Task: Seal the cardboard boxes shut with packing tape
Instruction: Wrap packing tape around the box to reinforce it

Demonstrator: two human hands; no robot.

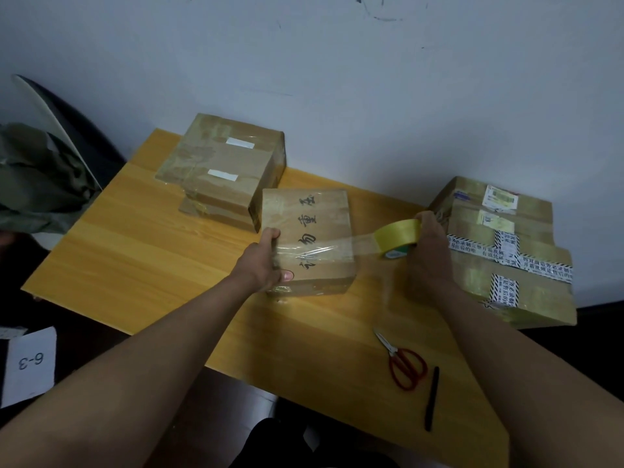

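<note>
I count two hands, one roll of tape, one pair of scissors, one pen, and three groups of boxes on one table.

At centre frame sits the small cardboard box point(309, 241), squarish, brown, with black brush-written characters running down its top face. My left hand point(266, 265) grips its left edge, fingers curled over the top and the thumb against the near side. My right hand point(427, 244), right of centre, is curled around the tape roll point(398, 236), a yellowish ring with a green-and-white inner label, held on edge just off the box's right side. A clear, glossy tape strip point(324, 249) runs from the roll leftward across the box top to the left hand; it shows wrinkles and glare.

In the upper left of the table stands a stack of two flat boxes point(223, 167), the upper one wider, its top patched with shiny tape and bearing two white rectangular strips. At the right edge lies a large box group point(506, 261), apparently two stacked, crossed with black-and-white printed tape bands and carrying two paper labels; I cannot tell the exact count there.

The table point(152, 248) is rectangular with a smooth yellow wood-grain surface. Near its lower right corner lie red-handled scissors point(401, 361) with metal blades closed, and just beside them a slim black pen point(432, 398).

At lower left, a white card point(30, 364) reads "6-3".
</note>
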